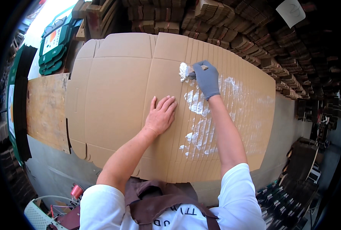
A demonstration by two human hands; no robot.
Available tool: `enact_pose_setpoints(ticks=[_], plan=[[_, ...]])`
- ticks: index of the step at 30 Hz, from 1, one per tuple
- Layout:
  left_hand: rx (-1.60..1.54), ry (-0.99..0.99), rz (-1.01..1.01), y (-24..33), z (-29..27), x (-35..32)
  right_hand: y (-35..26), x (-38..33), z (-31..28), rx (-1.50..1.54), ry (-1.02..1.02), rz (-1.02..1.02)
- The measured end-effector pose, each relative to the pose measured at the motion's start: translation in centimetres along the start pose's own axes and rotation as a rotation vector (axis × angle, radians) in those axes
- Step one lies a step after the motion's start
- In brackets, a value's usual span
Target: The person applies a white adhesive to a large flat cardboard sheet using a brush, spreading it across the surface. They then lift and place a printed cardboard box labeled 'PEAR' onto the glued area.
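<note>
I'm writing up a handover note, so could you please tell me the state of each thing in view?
Right hand: gloved, closed on the brush
Brush: white at its head, held
Left hand: bare, open, resting on the cardboard
Cardboard: unfolded, laid out flat
White coating: spread in uneven streaks
Cardboard behind: stacked
Green cardboard: flat, unassembled

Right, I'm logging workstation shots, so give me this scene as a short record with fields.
Left: bare left hand, resting flat on overlapping brown cardboard sheets
Right: grey-gloved right hand, fingers closed around a white-tipped brush
Coating: streaky white smears across the sheets' stepped edges
Far side: stacks of folded brown cardboard
Upper left: flat dark-green printed cartons
Left side: tan wooden board
</note>
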State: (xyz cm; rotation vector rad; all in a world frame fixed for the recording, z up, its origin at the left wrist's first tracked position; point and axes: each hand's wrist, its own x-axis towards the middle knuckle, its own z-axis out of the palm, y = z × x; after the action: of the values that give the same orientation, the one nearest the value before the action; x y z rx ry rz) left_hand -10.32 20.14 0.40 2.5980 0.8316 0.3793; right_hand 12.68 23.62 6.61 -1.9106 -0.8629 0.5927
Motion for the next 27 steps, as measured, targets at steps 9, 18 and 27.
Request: enact_pose_setpoints(ticks=[9,18,27], plan=[[-0.018,0.012,0.003,-0.1,0.2,0.0,-0.3,-1.9,-0.2,-0.089,0.002,-0.008],[-0.025,0.045,0.013,-0.1,0.2,-0.4,-0.8,-3.9,-0.9,-0.063,-0.016,-0.01],[-0.029,0.055,0.023,-0.3,0.5,0.0,1.0,-5.4,-5.1,-0.147,0.068,-0.042]])
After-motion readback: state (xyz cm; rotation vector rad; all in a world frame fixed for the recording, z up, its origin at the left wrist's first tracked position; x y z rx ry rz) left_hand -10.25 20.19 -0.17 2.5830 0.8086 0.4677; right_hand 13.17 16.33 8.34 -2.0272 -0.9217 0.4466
